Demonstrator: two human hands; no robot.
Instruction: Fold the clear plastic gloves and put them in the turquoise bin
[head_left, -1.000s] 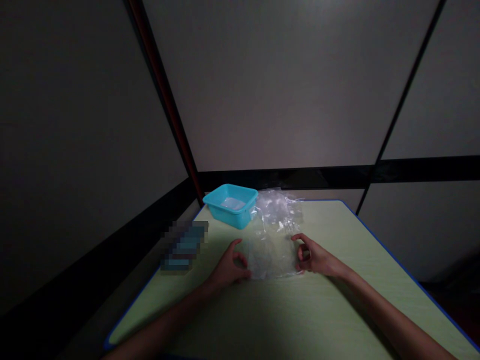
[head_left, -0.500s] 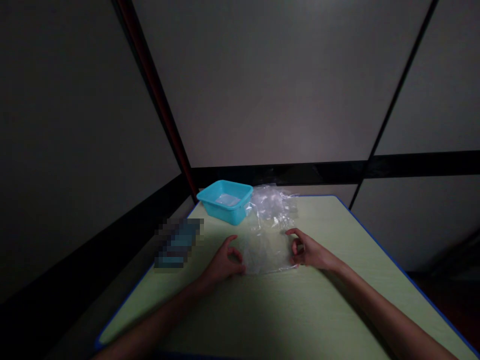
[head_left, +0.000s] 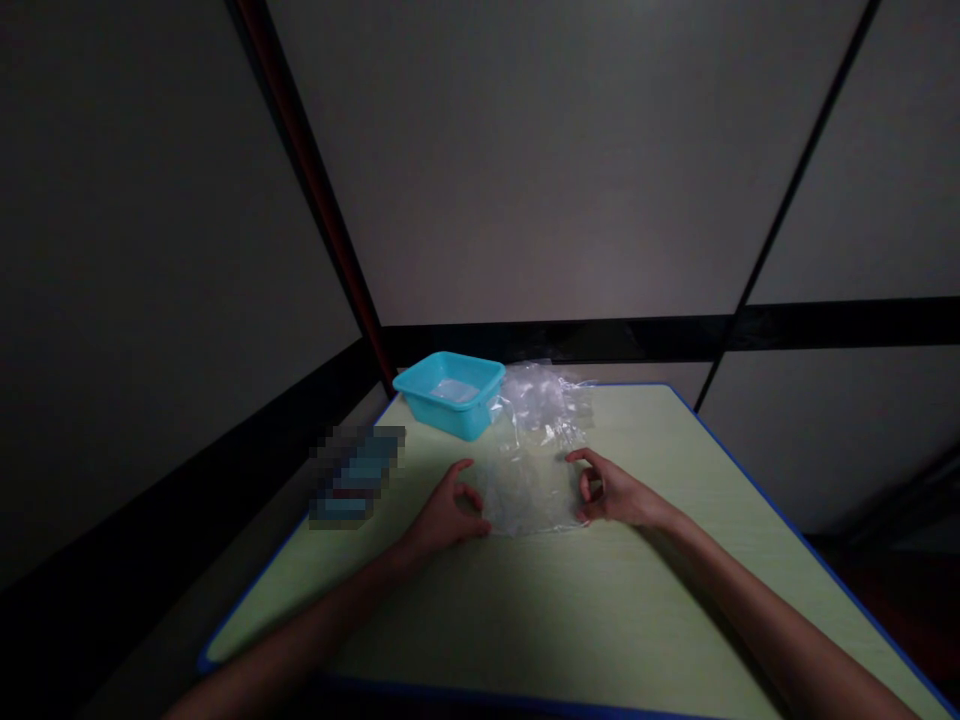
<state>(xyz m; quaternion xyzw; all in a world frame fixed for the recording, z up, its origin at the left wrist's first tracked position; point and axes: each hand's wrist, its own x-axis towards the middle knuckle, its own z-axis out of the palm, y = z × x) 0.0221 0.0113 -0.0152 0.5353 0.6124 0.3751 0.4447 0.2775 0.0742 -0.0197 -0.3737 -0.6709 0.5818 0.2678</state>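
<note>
A clear plastic bag (head_left: 529, 490) lies on the pale green table (head_left: 570, 610), its near part spread flat between my hands. Beside its near left corner is my left hand (head_left: 452, 510), index finger stretched forward and thumb tip touching the bag's edge. My right hand (head_left: 611, 492) rests at the opposite edge, index finger and thumb apart, the other fingers curled, thumb tip by the near right corner. Neither hand shows a clear grip on the plastic. More crumpled clear plastic (head_left: 536, 395) lies at the far end of the bag.
At the back left stands a turquoise basket (head_left: 461, 418) with something clear or whitish inside, touching the crumpled plastic. A pixelated dark, bluish object (head_left: 356, 480) lies at the table's left edge. Dark-striped wall panels (head_left: 540, 200) rise behind the blue-edged table.
The whole view has shifted slightly, so the table and basket appear a little higher. Both hands keep nearly the same pose beside the bag.
</note>
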